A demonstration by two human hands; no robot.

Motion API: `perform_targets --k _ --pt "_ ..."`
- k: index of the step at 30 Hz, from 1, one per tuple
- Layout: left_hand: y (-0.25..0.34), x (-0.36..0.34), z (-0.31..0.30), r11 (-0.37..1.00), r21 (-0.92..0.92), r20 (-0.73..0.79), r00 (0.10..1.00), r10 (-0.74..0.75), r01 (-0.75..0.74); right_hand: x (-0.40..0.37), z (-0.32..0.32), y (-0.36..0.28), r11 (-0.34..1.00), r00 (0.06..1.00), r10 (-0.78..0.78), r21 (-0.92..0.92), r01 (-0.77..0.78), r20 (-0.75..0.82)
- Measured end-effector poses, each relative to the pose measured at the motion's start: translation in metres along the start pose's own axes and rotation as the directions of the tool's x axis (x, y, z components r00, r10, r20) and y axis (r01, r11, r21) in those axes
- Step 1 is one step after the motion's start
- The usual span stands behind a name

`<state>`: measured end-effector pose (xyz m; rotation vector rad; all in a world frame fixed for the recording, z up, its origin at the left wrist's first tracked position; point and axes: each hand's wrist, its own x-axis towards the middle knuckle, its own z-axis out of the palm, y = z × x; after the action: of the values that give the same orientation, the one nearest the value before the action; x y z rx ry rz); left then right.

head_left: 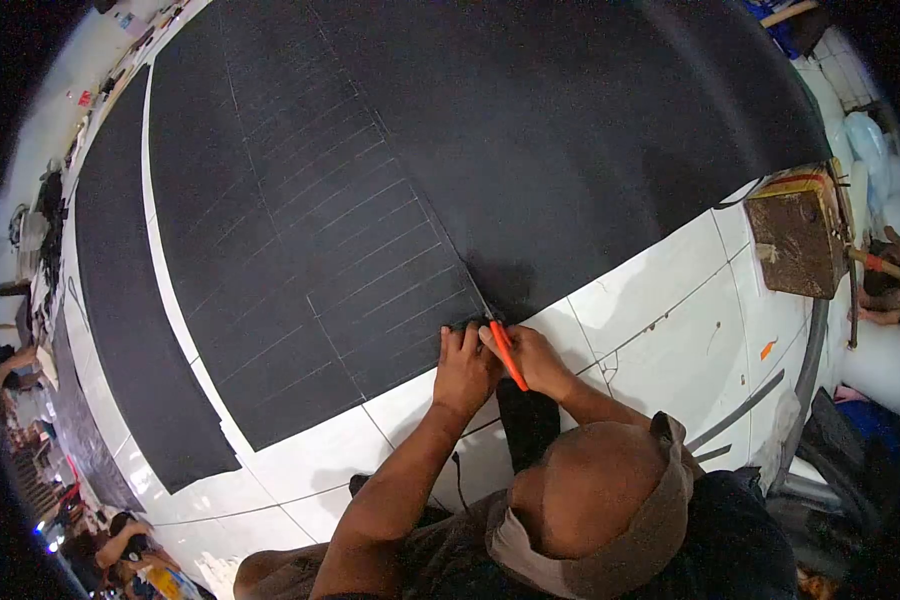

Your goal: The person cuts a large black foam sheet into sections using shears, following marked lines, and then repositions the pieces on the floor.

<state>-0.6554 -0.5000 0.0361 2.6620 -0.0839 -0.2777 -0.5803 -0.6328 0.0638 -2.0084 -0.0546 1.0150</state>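
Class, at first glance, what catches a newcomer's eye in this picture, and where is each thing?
A huge black sheet ruled with pale chalk lines covers most of the white tiled floor. At its near edge the right hand grips an orange-handled tool, with the left hand resting beside it. A worn brown box sits at the right.

right hand (538,362) holds orange knife (508,355) at black sheet's (370,200) edge, left hand (463,372) beside.

The person wears a brown-grey cloth cap (620,545) around the back of the head. The top (425,562) is a dark brown-grey with short sleeves. The left hand (465,372) and right hand (538,362) are bare.
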Motion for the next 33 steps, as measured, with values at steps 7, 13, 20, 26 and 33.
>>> perform_targets --k 7,13,20,26,33 --pt "-0.002 -0.001 0.002 0.998 0.043 -0.038 0.998 0.045 -0.044 0.011 0.003 -0.005 1.000 0.999 0.005 -0.018 -0.006 -0.047" --pt "-0.003 -0.001 0.005 0.999 0.023 -0.044 0.999 0.030 -0.029 0.031 -0.002 -0.024 1.000 1.000 0.000 0.016 0.000 0.002" --pt "-0.003 0.001 0.004 1.000 -0.006 0.029 0.999 0.017 -0.017 0.054 0.002 -0.029 0.998 0.996 -0.049 -0.046 0.045 -0.072" --pt "0.000 -0.001 0.002 1.000 -0.021 -0.029 1.000 0.000 -0.001 0.067 -0.006 -0.052 0.997 0.999 -0.045 -0.059 0.043 -0.027" --pt "0.000 0.000 0.002 1.000 0.007 -0.025 1.000 0.006 -0.006 0.083 -0.009 -0.063 0.997 0.997 -0.073 0.021 0.074 -0.024"
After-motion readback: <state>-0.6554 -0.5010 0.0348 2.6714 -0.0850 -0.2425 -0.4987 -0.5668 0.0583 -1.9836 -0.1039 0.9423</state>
